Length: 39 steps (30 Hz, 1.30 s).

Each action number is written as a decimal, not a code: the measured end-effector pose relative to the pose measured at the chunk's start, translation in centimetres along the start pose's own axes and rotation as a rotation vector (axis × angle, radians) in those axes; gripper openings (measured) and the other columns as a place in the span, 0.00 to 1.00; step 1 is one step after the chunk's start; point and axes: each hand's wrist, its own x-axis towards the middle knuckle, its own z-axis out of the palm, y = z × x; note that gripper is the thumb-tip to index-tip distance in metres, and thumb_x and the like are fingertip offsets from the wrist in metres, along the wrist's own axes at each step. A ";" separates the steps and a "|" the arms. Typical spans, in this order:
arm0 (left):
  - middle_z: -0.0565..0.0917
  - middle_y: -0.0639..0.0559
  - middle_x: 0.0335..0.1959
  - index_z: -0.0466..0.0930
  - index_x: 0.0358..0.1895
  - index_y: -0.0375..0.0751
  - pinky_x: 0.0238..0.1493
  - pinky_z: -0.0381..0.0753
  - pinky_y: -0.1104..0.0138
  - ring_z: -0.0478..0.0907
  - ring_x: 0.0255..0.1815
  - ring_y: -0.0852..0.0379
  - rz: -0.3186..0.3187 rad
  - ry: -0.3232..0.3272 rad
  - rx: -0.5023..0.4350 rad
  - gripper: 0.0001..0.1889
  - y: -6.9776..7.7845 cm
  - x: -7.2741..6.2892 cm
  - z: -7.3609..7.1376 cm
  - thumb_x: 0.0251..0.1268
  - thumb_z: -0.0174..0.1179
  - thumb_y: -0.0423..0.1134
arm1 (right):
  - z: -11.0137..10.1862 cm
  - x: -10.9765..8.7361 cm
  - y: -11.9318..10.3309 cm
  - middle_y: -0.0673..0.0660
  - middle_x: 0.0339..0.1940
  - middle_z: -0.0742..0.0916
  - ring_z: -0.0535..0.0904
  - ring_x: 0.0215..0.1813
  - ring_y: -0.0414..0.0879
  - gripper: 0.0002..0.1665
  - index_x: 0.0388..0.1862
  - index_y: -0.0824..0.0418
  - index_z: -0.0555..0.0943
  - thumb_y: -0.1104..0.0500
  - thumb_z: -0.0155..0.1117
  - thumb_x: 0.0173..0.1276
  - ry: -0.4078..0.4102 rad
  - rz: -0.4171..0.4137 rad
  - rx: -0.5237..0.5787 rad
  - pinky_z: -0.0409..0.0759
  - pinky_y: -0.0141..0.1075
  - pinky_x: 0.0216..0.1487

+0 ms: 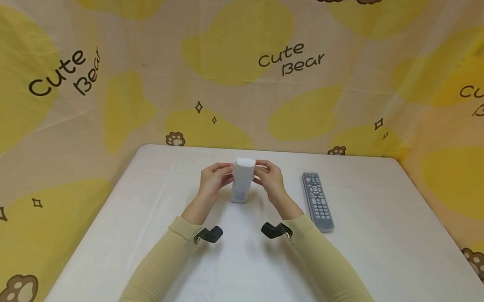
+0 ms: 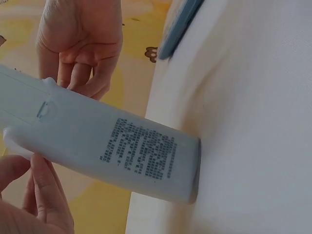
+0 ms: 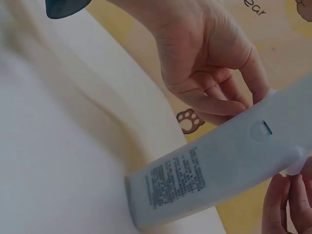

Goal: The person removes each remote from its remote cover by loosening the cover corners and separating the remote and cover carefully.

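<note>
To the left of the grey remote (image 1: 318, 202), which lies face up on the worktop (image 1: 233, 273), a pale device (image 1: 242, 181), probably a second remote, stands on end and slightly tilted; its lower end appears to rest on the worktop. Its back, seen in both wrist views, carries a block of print (image 2: 141, 148) and a small latch (image 2: 44, 109), and it seems wrapped in a milky sleeve (image 3: 226, 151) that bulges into soft lips at both edges beside the latch.

The left hand (image 1: 211, 179), on the side away from the grey remote, pinches one lip between thumb and fingers, the gap closed down to the sleeve's thickness. The right hand (image 1: 270, 177), on the side nearer the grey remote, has its fingers bent in much the same way, nipping the opposite lip.

The device should be light and stiff, likely hard plastic, so it can bear a firm hold. The sleeve looks like thin silicone: supple, stretchy, rather grippy, and perhaps liable to tear if one corner is pulled hard. The lips are sensible places for the fingers to work the sleeve; the long stiff edges suit a steadying grip.
</note>
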 end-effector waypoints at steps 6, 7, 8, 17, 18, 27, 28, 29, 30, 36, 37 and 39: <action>0.84 0.49 0.35 0.81 0.46 0.33 0.33 0.83 0.72 0.81 0.28 0.61 0.045 0.005 0.076 0.11 -0.1 -0.1 -0.3 0.62 0.61 0.32 | 0.0 0.0 0.5 0.65 0.48 0.85 0.83 0.35 0.39 0.16 0.53 0.67 0.77 0.67 0.61 0.65 -0.007 0.058 -0.033 0.83 0.32 0.43; 0.83 0.49 0.35 0.81 0.46 0.33 0.32 0.83 0.72 0.81 0.27 0.61 0.041 0.006 0.081 0.10 -0.1 -0.1 -0.4 0.62 0.61 0.31 | 0.0 0.0 0.6 0.65 0.48 0.85 0.82 0.34 0.39 0.17 0.52 0.67 0.78 0.67 0.61 0.65 -0.007 0.064 -0.038 0.83 0.32 0.43; 0.83 0.48 0.36 0.81 0.46 0.33 0.32 0.83 0.72 0.81 0.27 0.61 0.036 0.006 0.083 0.11 -0.2 -0.1 -0.5 0.62 0.60 0.31 | 0.0 0.0 0.8 0.65 0.48 0.85 0.82 0.34 0.39 0.16 0.52 0.66 0.78 0.67 0.61 0.65 -0.008 0.070 -0.040 0.83 0.31 0.42; 0.81 0.41 0.47 0.79 0.49 0.32 0.35 0.83 0.72 0.81 0.31 0.59 -0.020 -0.030 0.115 0.12 -0.7 0.4 -0.9 0.64 0.59 0.33 | -0.2 0.0 1.2 0.58 0.36 0.87 0.80 0.30 0.37 0.15 0.50 0.69 0.78 0.68 0.60 0.63 -0.022 0.081 -0.040 0.82 0.28 0.36; 0.81 0.41 0.48 0.79 0.49 0.32 0.35 0.83 0.72 0.81 0.32 0.59 -0.027 -0.034 0.119 0.13 -0.7 0.4 -1.0 0.64 0.59 0.33 | -0.2 0.0 1.2 0.57 0.34 0.86 0.80 0.29 0.37 0.15 0.49 0.69 0.79 0.68 0.60 0.63 -0.023 0.089 -0.039 0.82 0.28 0.35; 0.81 0.40 0.49 0.78 0.50 0.31 0.34 0.82 0.73 0.81 0.34 0.59 -0.089 -0.036 0.124 0.13 -0.9 0.8 -1.2 0.65 0.59 0.33 | -0.3 0.3 1.7 0.55 0.32 0.85 0.80 0.29 0.37 0.15 0.50 0.70 0.79 0.68 0.61 0.63 -0.028 0.153 -0.022 0.82 0.27 0.35; 0.81 0.41 0.48 0.78 0.50 0.31 0.35 0.82 0.73 0.81 0.34 0.59 -0.096 -0.035 0.124 0.13 -1.0 0.8 -1.2 0.64 0.59 0.33 | -0.3 0.3 1.8 0.56 0.33 0.85 0.80 0.29 0.37 0.15 0.49 0.70 0.79 0.68 0.62 0.63 -0.020 0.159 -0.014 0.81 0.26 0.34; 0.81 0.41 0.47 0.78 0.50 0.31 0.34 0.82 0.73 0.81 0.33 0.59 -0.097 -0.035 0.122 0.13 -1.0 0.8 -1.2 0.64 0.59 0.33 | -0.3 0.4 1.8 0.56 0.34 0.85 0.80 0.29 0.37 0.15 0.49 0.70 0.79 0.68 0.61 0.63 -0.020 0.164 -0.010 0.81 0.26 0.35; 0.81 0.42 0.46 0.78 0.50 0.31 0.34 0.82 0.73 0.80 0.33 0.59 -0.099 -0.035 0.121 0.14 -1.1 0.9 -1.2 0.64 0.59 0.33 | -0.3 0.4 1.9 0.57 0.34 0.85 0.80 0.29 0.38 0.15 0.49 0.70 0.79 0.68 0.61 0.63 -0.018 0.170 -0.006 0.81 0.26 0.35; 0.82 0.45 0.39 0.77 0.50 0.29 0.33 0.81 0.74 0.80 0.31 0.60 -0.112 -0.039 0.118 0.14 -1.6 1.3 -1.5 0.64 0.59 0.33 | -0.1 0.3 2.2 0.55 0.32 0.84 0.79 0.28 0.37 0.15 0.50 0.69 0.79 0.67 0.60 0.65 -0.006 0.199 -0.008 0.81 0.25 0.33; 0.82 0.45 0.39 0.77 0.50 0.29 0.33 0.81 0.74 0.80 0.31 0.60 -0.116 -0.040 0.117 0.14 -1.6 1.4 -1.5 0.64 0.59 0.33 | -0.1 0.2 2.3 0.55 0.31 0.84 0.79 0.28 0.37 0.15 0.50 0.69 0.79 0.67 0.60 0.65 -0.004 0.199 -0.005 0.80 0.25 0.32; 0.82 0.46 0.38 0.77 0.50 0.29 0.33 0.81 0.74 0.80 0.31 0.60 -0.124 -0.042 0.118 0.14 -1.7 1.4 -1.6 0.64 0.60 0.33 | 0.0 0.1 2.3 0.54 0.30 0.84 0.79 0.28 0.37 0.15 0.50 0.70 0.79 0.68 0.60 0.64 -0.002 0.191 0.008 0.81 0.25 0.32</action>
